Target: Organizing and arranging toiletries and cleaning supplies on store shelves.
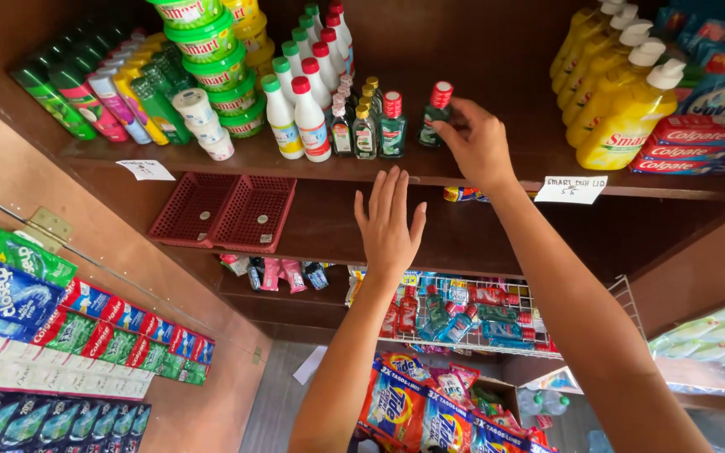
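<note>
My right hand [473, 144] grips a small dark green bottle with a red cap [437, 107] standing on the upper wooden shelf [480, 172]. My left hand [388, 222] is raised below that shelf's front edge, fingers spread, holding nothing. Just left of the held bottle stands a matching green bottle with a red cap [392, 126], then several small bottles with gold caps [364, 127]. White bottles with red and green caps [308, 117] stand further left.
Yellow pump bottles [623, 101] and red toothpaste boxes [690, 143] fill the shelf's right. Green tubs [220, 67] and colourful bottles [102, 92] sit at left. Two red baskets [228, 210] lie on the lower shelf. A wire basket of sachets [480, 323] hangs below.
</note>
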